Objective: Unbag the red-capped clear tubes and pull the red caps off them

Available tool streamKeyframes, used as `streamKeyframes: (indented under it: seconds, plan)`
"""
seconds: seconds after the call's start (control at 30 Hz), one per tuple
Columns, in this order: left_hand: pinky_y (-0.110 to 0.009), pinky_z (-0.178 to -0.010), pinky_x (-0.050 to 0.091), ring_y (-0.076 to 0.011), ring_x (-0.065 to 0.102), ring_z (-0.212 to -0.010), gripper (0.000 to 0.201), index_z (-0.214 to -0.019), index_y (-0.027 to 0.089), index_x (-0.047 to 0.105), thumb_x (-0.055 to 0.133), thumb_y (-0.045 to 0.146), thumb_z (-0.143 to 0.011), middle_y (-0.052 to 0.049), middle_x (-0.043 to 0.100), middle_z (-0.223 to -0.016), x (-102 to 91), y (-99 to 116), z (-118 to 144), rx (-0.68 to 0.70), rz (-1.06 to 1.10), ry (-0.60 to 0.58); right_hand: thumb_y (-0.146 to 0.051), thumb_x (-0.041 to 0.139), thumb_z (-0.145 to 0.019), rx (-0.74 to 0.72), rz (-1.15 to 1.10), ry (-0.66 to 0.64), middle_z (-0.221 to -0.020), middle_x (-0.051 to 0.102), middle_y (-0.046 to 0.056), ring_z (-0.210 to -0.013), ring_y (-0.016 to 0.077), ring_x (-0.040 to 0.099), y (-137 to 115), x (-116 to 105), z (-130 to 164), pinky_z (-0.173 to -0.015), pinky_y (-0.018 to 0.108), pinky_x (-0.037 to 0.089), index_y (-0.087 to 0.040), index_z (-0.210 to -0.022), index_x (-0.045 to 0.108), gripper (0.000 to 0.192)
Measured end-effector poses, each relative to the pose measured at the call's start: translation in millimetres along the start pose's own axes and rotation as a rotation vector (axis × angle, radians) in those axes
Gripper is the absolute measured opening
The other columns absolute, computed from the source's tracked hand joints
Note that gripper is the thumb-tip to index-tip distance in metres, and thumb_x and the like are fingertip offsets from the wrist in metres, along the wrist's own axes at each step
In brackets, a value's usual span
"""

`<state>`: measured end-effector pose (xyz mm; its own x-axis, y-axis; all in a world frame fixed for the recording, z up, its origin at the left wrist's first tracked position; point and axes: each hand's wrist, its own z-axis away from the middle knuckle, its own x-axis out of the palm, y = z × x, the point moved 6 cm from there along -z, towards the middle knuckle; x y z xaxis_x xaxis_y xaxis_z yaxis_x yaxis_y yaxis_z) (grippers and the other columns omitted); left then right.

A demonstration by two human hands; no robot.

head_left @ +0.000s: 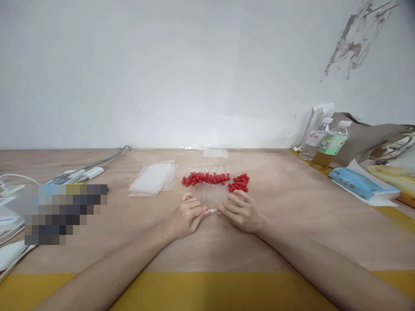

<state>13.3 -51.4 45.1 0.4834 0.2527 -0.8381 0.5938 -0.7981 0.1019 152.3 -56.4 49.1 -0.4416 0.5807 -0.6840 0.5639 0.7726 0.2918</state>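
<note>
A pale wooden tabletop (pixel 292 207) meets a white wall. At frame centre, the left hand (pixel 189 217) and right hand (pixel 240 210) pinch opposite ends of a row of clear glass droppers with red rubber bulbs (pixel 210 185), seemingly squaring them up; gentle, even pressure suits next.

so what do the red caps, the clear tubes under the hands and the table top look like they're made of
Small red caps: probably rubber or soft plastic, opaque with a dull sheen. Row of clear thin tubes: glass or clear plastic, see-through with the table showing behind; which one cannot be told. Tan table top: likely plywood or board, matt, faint grain, yellow strip at the near edge.
</note>
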Motion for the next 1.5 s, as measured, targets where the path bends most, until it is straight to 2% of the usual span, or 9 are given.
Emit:
streamKeyframes:
  seconds: [0.23,0.3,0.47,0.67,0.77,0.9,1.03,1.4,1.5]
  plan:
    - [-0.03,-0.076,0.036,-0.013,0.05,-0.067,0.023,-0.08,0.018,0.059,0.038,0.023,-0.087,-0.001,0.055,-0.065,-4.5,-10,3,-0.039,0.005,-0.007,-0.018,0.046,-0.084,-0.093,0.011,0.067,-0.071,0.063,0.001,-0.074,0.0146,0.053,8,-10,11,-0.069,0.031,0.04,-0.022,-0.098,0.061,0.021]
    - [-0.027,-0.07,0.039,-0.0132,0.051,-0.068,0.023,-0.083,0.017,0.059,0.037,0.023,-0.088,-0.003,0.056,-0.07,-11.0,-23,5,-0.116,0.011,0.06,-0.02,0.047,-0.083,0.068,-0.013,0.091,-0.074,0.063,0.002,-0.071,0.0145,0.053,30,-15,19,-0.066,0.03,0.04,-0.024,-0.102,0.06,0.022]
    - [-0.025,-0.07,0.043,-0.0138,0.053,-0.076,0.023,-0.096,0.017,0.057,0.036,0.02,-0.088,-0.004,0.056,-0.082,-15.6,-48,7,-0.264,0.004,0.176,-0.032,0.045,-0.083,0.695,-0.187,0.183,-0.08,0.056,0.007,-0.072,0.0158,0.052,106,-22,47,-0.064,0.029,0.043,-0.02,-0.098,0.063,0.026]
    - [-0.026,-0.071,0.043,-0.0148,0.053,-0.077,0.03,-0.109,0.016,0.051,0.036,0.012,-0.083,-0.005,0.055,-0.083,-14.3,-54,6,-0.282,-0.099,0.219,-0.023,0.046,-0.077,1.052,-0.316,-0.182,-0.076,0.056,0.006,-0.07,0.0149,0.052,147,3,75,-0.064,0.026,0.043,-0.012,-0.096,0.061,0.026]
    - [-0.025,-0.066,0.042,-0.0136,0.053,-0.071,0.021,-0.098,0.017,0.054,0.04,0.014,-0.082,-0.003,0.056,-0.081,-16.0,-57,6,-0.325,-0.124,0.22,-0.021,0.053,-0.071,1.103,-0.447,-0.271,-0.079,0.059,0.005,-0.059,0.01,0.051,148,14,84,-0.056,0.022,0.042,-0.012,-0.1,0.054,0.03]
    - [-0.023,-0.059,0.04,-0.0122,0.05,-0.061,0.009,-0.074,0.018,0.05,0.043,0.013,-0.077,0.0,0.052,-0.069,-11.6,-61,4,-0.362,-0.136,0.194,-0.025,0.059,-0.066,1.165,-0.452,-0.228,-0.071,0.06,0.002,-0.055,0.0095,0.051,150,22,93,-0.051,0.02,0.041,-0.015,-0.083,0.053,0.02]
    - [-0.023,-0.059,0.041,-0.0113,0.049,-0.06,0.009,-0.068,0.017,0.047,0.044,0.01,-0.074,0.0,0.05,-0.068,-5.7,-58,0,-0.323,-0.117,0.194,-0.03,0.06,-0.065,1.149,-0.476,-0.219,-0.064,0.06,0.001,-0.055,0.0107,0.053,149,31,92,-0.049,0.02,0.039,-0.017,-0.072,0.055,0.016]
    - [-0.024,-0.062,0.046,-0.0099,0.054,-0.062,0.016,-0.091,0.016,0.055,0.048,0.021,-0.079,-0.005,0.056,-0.088,-2.5,-39,-3,-0.203,0.036,0.162,-0.029,0.053,-0.069,1.099,-0.5,-0.22,-0.065,0.064,0.002,-0.054,0.0115,0.055,145,31,85,-0.05,0.021,0.04,-0.018,-0.079,0.064,0.019]
    - [-0.028,-0.072,0.047,-0.0143,0.057,-0.076,0.025,-0.099,0.016,0.055,0.052,0.027,-0.077,-0.007,0.057,-0.096,-4.9,-35,-3,-0.194,0.06,0.137,-0.035,0.056,-0.068,1.117,-0.518,-0.203,-0.067,0.065,0.002,-0.056,0.0124,0.055,151,36,95,-0.051,0.022,0.041,-0.017,-0.083,0.065,0.025]
